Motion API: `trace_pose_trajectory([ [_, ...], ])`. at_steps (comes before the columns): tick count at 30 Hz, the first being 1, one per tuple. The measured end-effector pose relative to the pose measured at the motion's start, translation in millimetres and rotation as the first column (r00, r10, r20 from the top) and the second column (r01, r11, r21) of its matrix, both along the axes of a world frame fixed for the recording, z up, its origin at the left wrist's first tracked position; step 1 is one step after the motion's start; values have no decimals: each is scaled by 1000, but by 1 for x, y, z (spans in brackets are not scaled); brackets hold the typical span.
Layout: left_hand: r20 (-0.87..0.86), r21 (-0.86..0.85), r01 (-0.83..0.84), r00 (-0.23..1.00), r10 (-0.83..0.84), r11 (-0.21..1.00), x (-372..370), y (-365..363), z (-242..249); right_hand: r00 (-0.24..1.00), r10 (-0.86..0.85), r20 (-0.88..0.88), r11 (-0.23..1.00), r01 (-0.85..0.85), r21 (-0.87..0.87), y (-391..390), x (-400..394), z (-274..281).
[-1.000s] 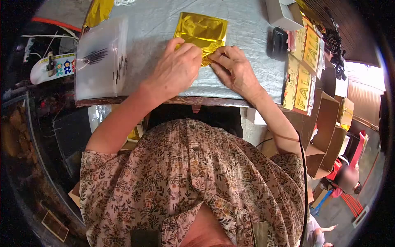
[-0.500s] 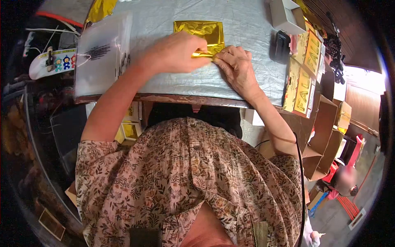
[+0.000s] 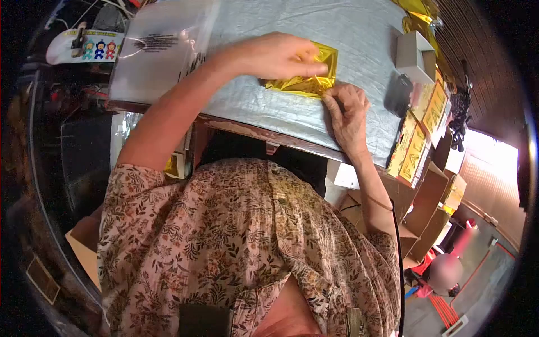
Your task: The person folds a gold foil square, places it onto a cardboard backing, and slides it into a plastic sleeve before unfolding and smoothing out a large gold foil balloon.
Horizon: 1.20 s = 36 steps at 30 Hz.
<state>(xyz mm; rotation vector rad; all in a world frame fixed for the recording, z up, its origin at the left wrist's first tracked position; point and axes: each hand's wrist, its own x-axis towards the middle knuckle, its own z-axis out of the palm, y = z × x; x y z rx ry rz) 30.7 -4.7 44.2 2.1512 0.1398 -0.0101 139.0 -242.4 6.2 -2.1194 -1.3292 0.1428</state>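
A shiny gold foil piece (image 3: pixel 306 85), creased and folded, lies on the silver-grey covered table. My left hand (image 3: pixel 275 56) reaches across from the left and lies over the foil, hiding part of it. Its thumb is stretched out and stands apart from the bent fingers. At the foil's near right corner, my right hand (image 3: pixel 349 106) pinches the edge between thumb and forefinger, the other fingers curled.
Clear plastic bags (image 3: pixel 151 64) are stacked at the table's left. To the right stand a white open box (image 3: pixel 412 70), a dark object (image 3: pixel 398 94) and yellow printed packs (image 3: pixel 412 151) with large letters. Cardboard boxes (image 3: pixel 429 196) sit beyond the table edge, and another person (image 3: pixel 446 272) is farther off.
The view has turned, so the table sits tilted. My left hand has opened its thumb away from the fingers over the foil; the right still pinches the near corner. The foil looks more crumpled.
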Motion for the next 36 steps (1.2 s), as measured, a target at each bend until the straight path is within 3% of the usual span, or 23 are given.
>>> trace_pose_trajectory([
  [1,1,3,-5,1000,5,1000,-9,3,1,1000,5,1,1000,-5,3,1,0,0],
  [3,-32,-158,-285,958,283,946,-31,10,-4,1000,4,10,1000,-4,11,1,0,0],
  [5,-31,-173,-357,934,357,918,-52,8,-27,1000,6,19,1000,-7,27,2,0,-1],
  [7,103,14,-402,911,398,916,-70,-3,-37,1000,-12,15,999,11,50,3,-2,-1],
  [11,182,84,-313,938,295,946,-73,-15,-39,1000,7,23,999,-8,33,3,-2,0],
  [15,255,84,-395,896,364,915,-72,-23,-42,1000,-14,14,1000,14,23,4,-5,2],
  [20,250,10,-424,878,409,905,-68,-26,-43,996,-90,27,993,92,-72,4,-10,4],
  [29,265,154,-429,886,381,890,-63,-25,-46,981,-187,-59,982,186,-19,8,-15,3],
  [32,198,199,-393,913,356,898,-63,-19,-33,983,-180,-26,984,180,-5,7,-14,0],
  [35,167,147,-407,909,383,901,-53,-11,-23,980,-201,-18,980,200,-5,6,-17,0],
  [36,267,88,-456,867,420,885,-44,-6,-26,979,-202,-27,979,202,-4,6,-17,0],
])
